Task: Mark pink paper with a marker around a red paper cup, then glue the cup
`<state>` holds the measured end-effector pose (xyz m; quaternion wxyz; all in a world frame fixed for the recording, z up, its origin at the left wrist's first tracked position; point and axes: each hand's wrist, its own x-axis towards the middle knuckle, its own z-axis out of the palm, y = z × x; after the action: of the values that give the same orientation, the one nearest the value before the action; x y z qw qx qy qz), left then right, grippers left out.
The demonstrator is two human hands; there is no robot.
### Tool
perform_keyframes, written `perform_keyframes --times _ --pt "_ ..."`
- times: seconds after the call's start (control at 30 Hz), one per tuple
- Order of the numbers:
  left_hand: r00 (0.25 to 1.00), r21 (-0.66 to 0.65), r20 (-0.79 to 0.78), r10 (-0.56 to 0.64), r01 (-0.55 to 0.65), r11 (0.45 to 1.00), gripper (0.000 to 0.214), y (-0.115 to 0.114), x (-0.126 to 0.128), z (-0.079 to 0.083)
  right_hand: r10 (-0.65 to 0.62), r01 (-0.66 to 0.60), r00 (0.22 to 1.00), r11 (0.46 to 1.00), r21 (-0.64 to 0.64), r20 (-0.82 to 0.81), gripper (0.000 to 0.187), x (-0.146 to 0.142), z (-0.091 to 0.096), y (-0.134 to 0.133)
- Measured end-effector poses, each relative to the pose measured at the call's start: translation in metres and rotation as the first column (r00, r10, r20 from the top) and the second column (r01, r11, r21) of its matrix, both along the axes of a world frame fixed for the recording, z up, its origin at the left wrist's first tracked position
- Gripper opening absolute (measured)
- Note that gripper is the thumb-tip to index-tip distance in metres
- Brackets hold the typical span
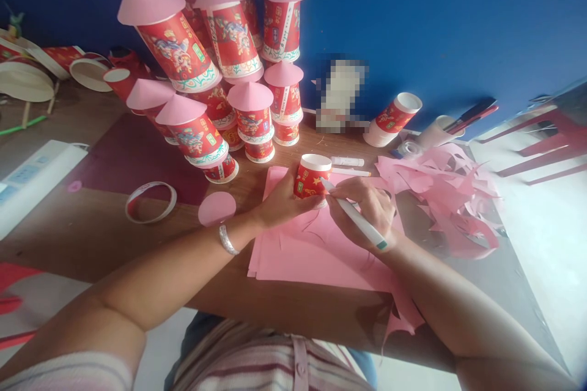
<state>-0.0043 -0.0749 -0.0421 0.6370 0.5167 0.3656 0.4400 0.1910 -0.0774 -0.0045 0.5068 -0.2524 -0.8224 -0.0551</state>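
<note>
My left hand [279,198] grips a red patterned paper cup [312,176] standing upside down on a stack of pink paper sheets [316,250]. My right hand [367,208] holds a white pen [355,220], its tip touching the paper at the cup's base. A cut pink paper circle [217,208] lies on the wooden table [92,226] to the left of the sheets.
Behind stands a pile of red cups with pink paper cones [220,67]. Pink paper scraps [440,195] heap at the right. A cut cup rim ring [151,201], a white power strip [32,180], a stack of cups [392,119] and markers [348,162] lie around.
</note>
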Motion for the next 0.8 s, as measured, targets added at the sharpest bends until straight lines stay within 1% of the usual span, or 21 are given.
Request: perform_keyframes --times 0.1,0.23,0.3,0.47,0.67,0.8 --pt "0.998 0.049 -0.049 0.039 -0.037 0.998 0.070 -0.0010 0.0014 -0.0017 -0.004 0.003 0.999 1.000 0.010 0.042 0.031 0.0001 0.0005 -0.0019" --pt "0.997 0.076 -0.066 0.038 -0.033 0.997 0.069 -0.0016 0.0027 -0.0012 0.012 -0.015 0.997 0.999 0.040 0.075 0.038 0.0006 -0.0010 -0.0024" --pt "0.996 0.080 -0.080 0.037 -0.030 0.996 0.067 -0.0014 0.0025 -0.0009 0.023 -0.027 0.996 0.999 0.042 0.089 0.037 0.0007 -0.0016 -0.0023" --pt "0.995 0.112 -0.085 0.045 -0.036 0.993 0.065 -0.0003 0.0016 -0.0019 0.069 -0.074 0.992 0.996 0.046 0.105 0.027 0.0004 -0.0022 -0.0024" --pt "0.996 0.143 -0.081 0.031 -0.019 0.989 0.063 0.0003 0.0009 -0.0038 0.041 -0.046 0.992 0.998 0.040 0.123 0.038 0.0003 -0.0003 -0.0026" --pt "0.996 0.127 -0.084 0.023 -0.013 0.992 0.062 0.0000 0.0004 -0.0028 0.058 -0.061 0.989 0.998 0.015 0.137 0.038 0.0007 0.0017 -0.0027"
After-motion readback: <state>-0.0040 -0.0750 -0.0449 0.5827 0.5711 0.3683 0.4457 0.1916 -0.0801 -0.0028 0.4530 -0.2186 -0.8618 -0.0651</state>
